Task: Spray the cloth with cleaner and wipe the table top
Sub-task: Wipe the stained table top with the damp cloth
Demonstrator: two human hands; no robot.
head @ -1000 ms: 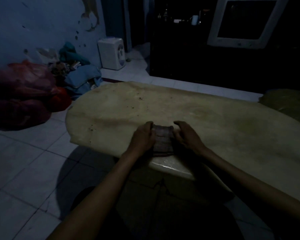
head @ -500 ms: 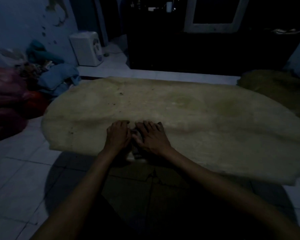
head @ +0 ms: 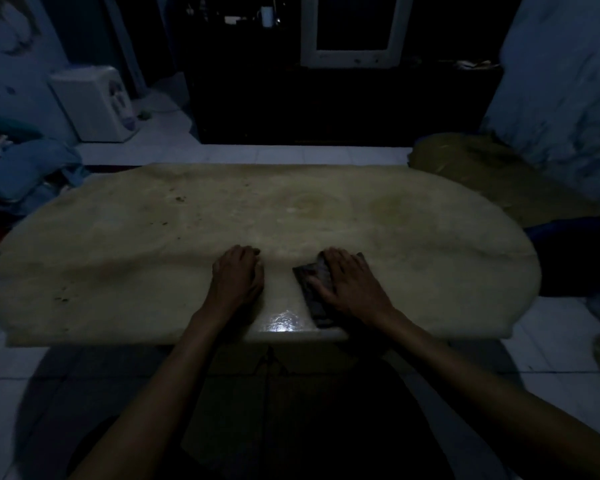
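A low oval table top (head: 118,258), pale yellow stone with dark specks and faint ring stains, fills the middle of the dim view. A small dark folded cloth (head: 310,282) lies near the table's front edge. My right hand (head: 350,285) lies flat on the cloth, fingers spread, pressing it down. My left hand (head: 238,275) rests on the bare table just left of it, fingers curled and apart from the cloth. A wet shiny patch (head: 281,322) glints at the front edge between the hands. No spray bottle is in view.
A white appliance (head: 94,103) stands on the tiled floor at the back left, beside a heap of blue cloth (head: 28,168). A dark cabinet (head: 326,98) runs along the back. An olive cushion (head: 482,168) lies off the table's right end.
Both hands were together on the cloth; now my right hand has slid the cloth to the right and my left hand is off it. The view has swung to centre the table.
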